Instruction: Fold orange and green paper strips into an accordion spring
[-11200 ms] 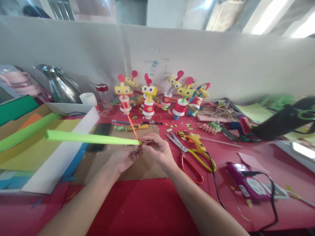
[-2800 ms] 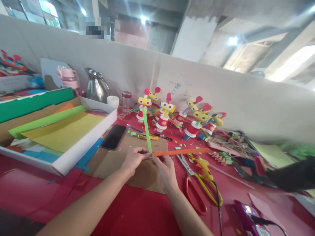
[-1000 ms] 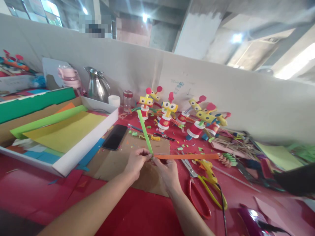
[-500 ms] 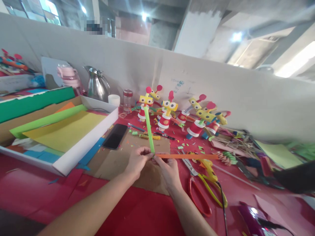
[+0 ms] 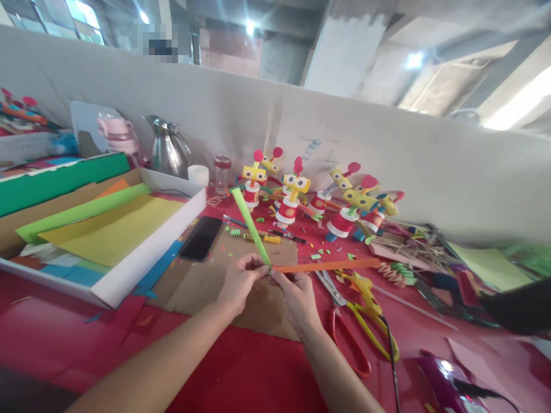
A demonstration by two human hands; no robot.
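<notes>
Craft workspace (paper robots [image 5: 287, 211] everywhere)

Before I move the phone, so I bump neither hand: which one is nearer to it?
Left. The left hand is right of the phone, closer to the camera; the right hand sits farther right.

On the flat red worktop [image 5: 47, 332], a flat black phone [image 5: 201, 238] is lying between a white open cardboard box [image 5: 157, 249], left, and red-and-yellow-handled metal scissors [image 5: 333, 289], right. A curvy metal jug [image 5: 166, 154] is standing behind the box.

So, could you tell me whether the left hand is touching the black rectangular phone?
Apart: the head view shows brown cardboard between the left hand and black phone.
</notes>
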